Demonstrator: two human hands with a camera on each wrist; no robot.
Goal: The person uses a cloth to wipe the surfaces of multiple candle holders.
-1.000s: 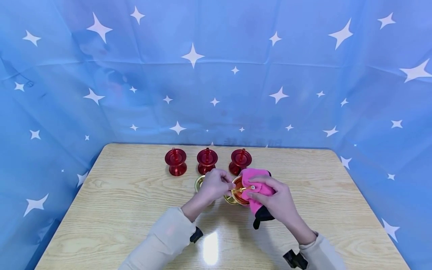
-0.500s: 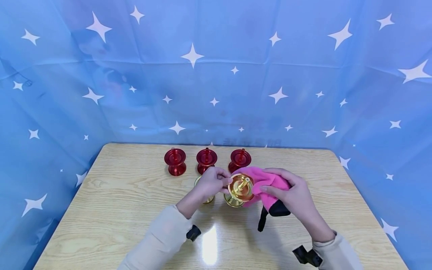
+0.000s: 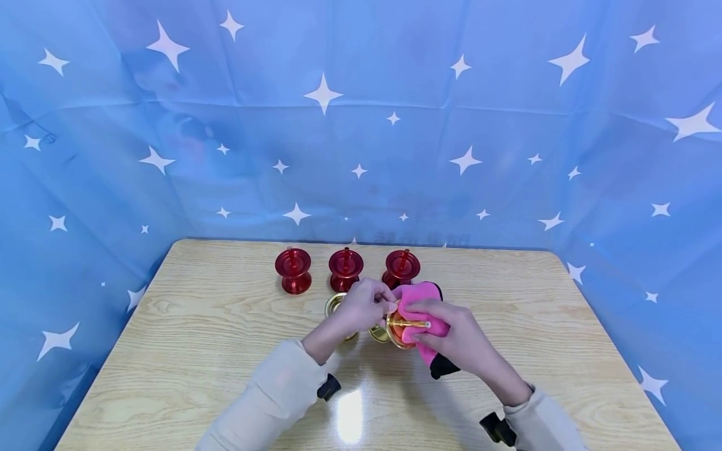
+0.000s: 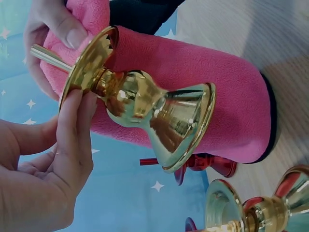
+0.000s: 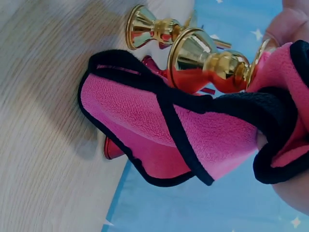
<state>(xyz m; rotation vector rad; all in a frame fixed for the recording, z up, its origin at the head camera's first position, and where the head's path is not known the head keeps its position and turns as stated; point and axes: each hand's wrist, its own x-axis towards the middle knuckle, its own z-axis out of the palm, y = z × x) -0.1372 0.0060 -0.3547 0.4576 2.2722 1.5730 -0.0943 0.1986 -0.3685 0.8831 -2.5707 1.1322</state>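
A shiny gold candle holder, with a wide dish and a thin tube in its middle, hangs tilted above the table. My left hand pinches the dish's rim between thumb and fingers. In my right hand is a pink cloth with black edging, pressed against the dish beside the tube. The rest of the cloth hangs down behind the holder in the left wrist view. A second gold candle holder stands on the table, partly hidden by my left hand in the head view.
Three red candle holders, at left, middle and right, stand in a row behind my hands. The wooden table ends at a blue star-patterned curtain.
Half a second ago my right hand had drawn the cloth rightward, off the dish's middle. It is now back over the dish. The gold candle holder tilts further right.
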